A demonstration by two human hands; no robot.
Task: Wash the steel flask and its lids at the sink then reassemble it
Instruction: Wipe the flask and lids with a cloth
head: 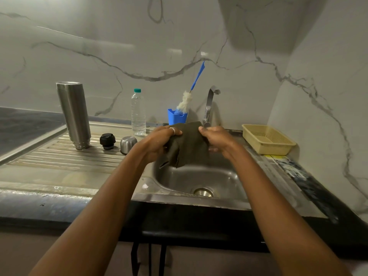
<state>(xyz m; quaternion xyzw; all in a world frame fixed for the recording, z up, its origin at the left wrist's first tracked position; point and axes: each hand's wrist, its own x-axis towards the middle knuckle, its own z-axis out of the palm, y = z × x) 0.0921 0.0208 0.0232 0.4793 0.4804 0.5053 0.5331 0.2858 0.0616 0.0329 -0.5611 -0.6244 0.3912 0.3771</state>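
The steel flask (73, 116) stands upside down on the ribbed draining board (59, 156) at the left. Beside it to the right lie its black inner lid (107, 141) and its steel cup lid (128, 144), mouth down. Over the sink (199, 180) both hands hold a dark cloth (189, 148) stretched between them. My left hand (159, 142), a ring on one finger, grips the cloth's left edge. My right hand (217, 139) grips its right edge. The cloth's lower part hangs down toward the basin.
A clear water bottle (138, 114) with a green cap stands behind the lids. A blue holder (177, 117) carries a blue-handled bottle brush (187, 100). The tap (210, 104) rises behind the cloth. A beige plastic basket (266, 139) sits right of the sink.
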